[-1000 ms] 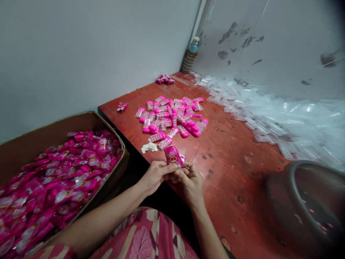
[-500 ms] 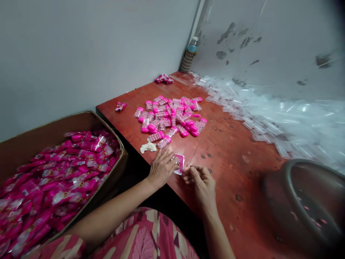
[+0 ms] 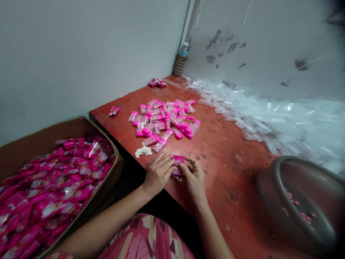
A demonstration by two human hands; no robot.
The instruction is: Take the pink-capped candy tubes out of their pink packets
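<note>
A small pink printed wrapper (image 3: 179, 159) is between my hands at the table's near edge, its lower part shiny and partly covered by fingers. My left hand (image 3: 158, 173) grips its left side, fingers bent over it. On the right side, my right hand (image 3: 194, 175) pinches it between thumb and fingers. Whether anything is inside the wrapper is hidden. Just beyond my hands lies a loose pile of clear flat boxes (image 3: 159, 126) with pink caps, filled with small pink balls. A crumpled whitish lump (image 3: 143, 151) rests beside my left hand.
A carton (image 3: 115, 153) full of pink wrapped packs stands at left. Empty clear plastic boxes (image 3: 250, 124) are heaped along the right wall. A dark tub (image 3: 280, 172) with a few pink pieces sits at right. A bottle (image 3: 184, 50) stands in a woven holder in the corner.
My left hand lay flat over the wrapper and now grips its side. My right hand moved left from beside the wrapper and took hold of it. The view shifted slightly.
</note>
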